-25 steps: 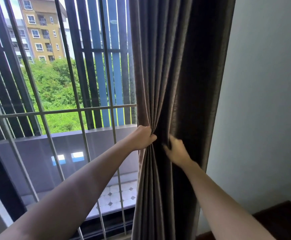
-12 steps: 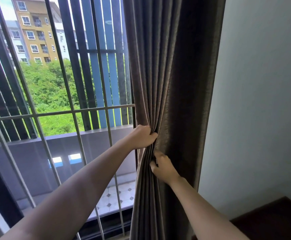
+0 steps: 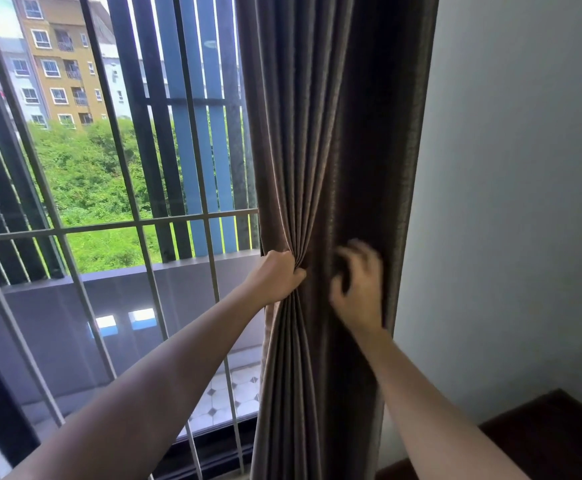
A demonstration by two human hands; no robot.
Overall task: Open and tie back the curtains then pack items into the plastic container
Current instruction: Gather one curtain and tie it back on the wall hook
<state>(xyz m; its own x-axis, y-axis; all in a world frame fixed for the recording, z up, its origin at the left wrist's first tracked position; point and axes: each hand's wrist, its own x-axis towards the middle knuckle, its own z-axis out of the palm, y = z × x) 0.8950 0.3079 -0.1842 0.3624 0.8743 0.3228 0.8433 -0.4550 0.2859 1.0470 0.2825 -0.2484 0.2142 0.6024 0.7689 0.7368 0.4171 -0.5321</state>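
Note:
A dark brown curtain (image 3: 334, 133) hangs gathered into folds at the right side of the window. My left hand (image 3: 277, 277) grips the bunched folds at about waist height of the curtain, pinching them together. My right hand (image 3: 358, 289) is in front of the curtain's right part, blurred, with its fingers loosely curled; it holds nothing that I can see. No tie-back and no plastic container are in view.
The window (image 3: 109, 202) with grey metal bars fills the left half, with a balcony wall beyond. A pale wall (image 3: 507, 202) stands right of the curtain. A dark wooden surface (image 3: 542, 441) shows at the bottom right corner.
My right hand has let go of the folds below my left hand and moved up and to the right. My left hand keeps its grip in the same place.

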